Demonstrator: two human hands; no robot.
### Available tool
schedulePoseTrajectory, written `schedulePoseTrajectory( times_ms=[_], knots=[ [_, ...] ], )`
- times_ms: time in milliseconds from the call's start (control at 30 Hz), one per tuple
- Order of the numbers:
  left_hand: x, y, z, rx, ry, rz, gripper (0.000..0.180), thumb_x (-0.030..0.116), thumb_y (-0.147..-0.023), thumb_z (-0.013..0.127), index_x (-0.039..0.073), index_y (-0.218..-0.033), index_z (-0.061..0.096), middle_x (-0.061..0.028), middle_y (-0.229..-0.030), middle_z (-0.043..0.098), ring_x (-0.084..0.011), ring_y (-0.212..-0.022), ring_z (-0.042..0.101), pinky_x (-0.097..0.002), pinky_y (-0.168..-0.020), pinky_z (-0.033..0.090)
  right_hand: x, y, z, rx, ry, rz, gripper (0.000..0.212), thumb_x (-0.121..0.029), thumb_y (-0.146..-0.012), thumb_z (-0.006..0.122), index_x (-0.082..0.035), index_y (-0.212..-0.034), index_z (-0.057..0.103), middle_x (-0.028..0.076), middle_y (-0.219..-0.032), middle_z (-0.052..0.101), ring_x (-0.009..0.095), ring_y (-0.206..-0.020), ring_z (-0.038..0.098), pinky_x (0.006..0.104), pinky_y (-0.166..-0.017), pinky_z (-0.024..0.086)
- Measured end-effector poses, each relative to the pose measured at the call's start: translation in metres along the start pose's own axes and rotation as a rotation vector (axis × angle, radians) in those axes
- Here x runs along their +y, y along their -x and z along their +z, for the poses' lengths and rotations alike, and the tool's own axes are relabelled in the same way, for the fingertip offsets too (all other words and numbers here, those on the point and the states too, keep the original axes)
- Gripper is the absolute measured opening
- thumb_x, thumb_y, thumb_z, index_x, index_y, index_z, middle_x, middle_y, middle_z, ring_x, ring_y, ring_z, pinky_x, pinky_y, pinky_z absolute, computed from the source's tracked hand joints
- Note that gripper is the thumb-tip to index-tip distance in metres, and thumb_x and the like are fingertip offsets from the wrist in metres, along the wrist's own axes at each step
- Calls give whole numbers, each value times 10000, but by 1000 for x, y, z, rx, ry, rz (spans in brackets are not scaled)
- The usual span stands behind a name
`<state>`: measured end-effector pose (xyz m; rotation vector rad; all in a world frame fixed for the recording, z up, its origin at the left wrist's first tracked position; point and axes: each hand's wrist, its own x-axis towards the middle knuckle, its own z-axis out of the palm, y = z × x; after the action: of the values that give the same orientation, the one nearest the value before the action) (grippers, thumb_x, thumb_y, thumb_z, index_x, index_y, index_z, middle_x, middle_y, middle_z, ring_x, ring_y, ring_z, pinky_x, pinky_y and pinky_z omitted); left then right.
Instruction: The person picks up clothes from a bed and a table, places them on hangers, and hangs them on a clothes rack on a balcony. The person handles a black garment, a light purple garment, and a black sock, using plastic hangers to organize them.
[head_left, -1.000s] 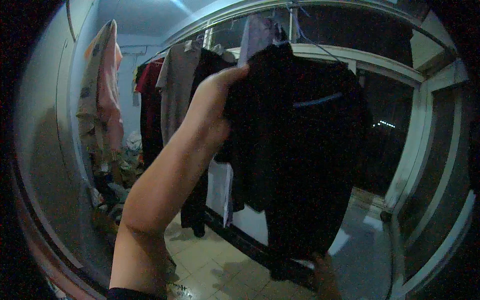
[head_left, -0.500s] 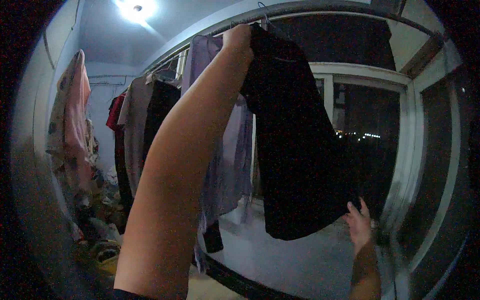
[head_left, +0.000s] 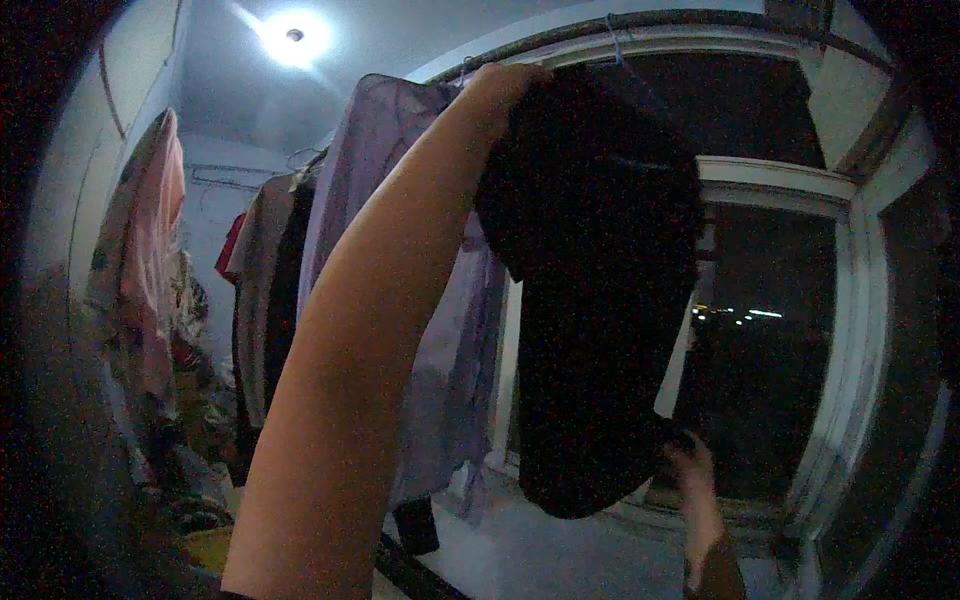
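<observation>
A black short-sleeved top point(head_left: 600, 300) hangs from a hanger point(head_left: 617, 45) hooked on the overhead rail. High up, my left hand point(head_left: 510, 85) is closed on the top's shoulder area, its fingertips hidden behind the cloth. Low on the right, my right hand point(head_left: 690, 465) is at the hem, its fingers curled against a dark corner of the fabric; they are slightly blurred. Directly left of the black top, partly behind my left forearm, hangs a lilac shirt point(head_left: 360, 150).
The rail point(head_left: 690, 18) runs overhead, with grey and red garments point(head_left: 262, 230) farther along. A pink garment point(head_left: 155, 260) hangs by the left wall. Framed windows point(head_left: 770, 330) stand behind and to the right. Clutter with a yellow item point(head_left: 210, 548) lies low on the left.
The view has shifted, so things sit lower. The black top has turned and looks narrower at the bottom. My right hand has gone from spread fingers beside the hem to curled fingers at it.
</observation>
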<state>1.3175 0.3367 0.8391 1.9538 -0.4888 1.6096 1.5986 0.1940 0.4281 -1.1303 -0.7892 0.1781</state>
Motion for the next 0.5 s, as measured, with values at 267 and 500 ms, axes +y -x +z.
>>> schedulePoseTrajectory(
  times_ms=[267,500],
  knots=[
    [-4,79,28,104,-79,-65,945,400,-704,704,54,-1347,105,-228,-1206,439,-301,-1094,470,-372,-905,390,21,-16,-50,2,-259,165,495,-106,-797,601,-67,-1246,397,151,-1154,503,242,-1013,523,366,-781,467],
    [28,211,129,34,251,-565,1056,471,-717,668,118,-1376,-80,-234,-1314,323,-315,-1201,359,-472,-962,324,14,-8,-72,-150,-343,84,438,-197,-872,519,-74,-1258,352,116,-1194,476,216,-936,520,333,-807,446]
  ],
)
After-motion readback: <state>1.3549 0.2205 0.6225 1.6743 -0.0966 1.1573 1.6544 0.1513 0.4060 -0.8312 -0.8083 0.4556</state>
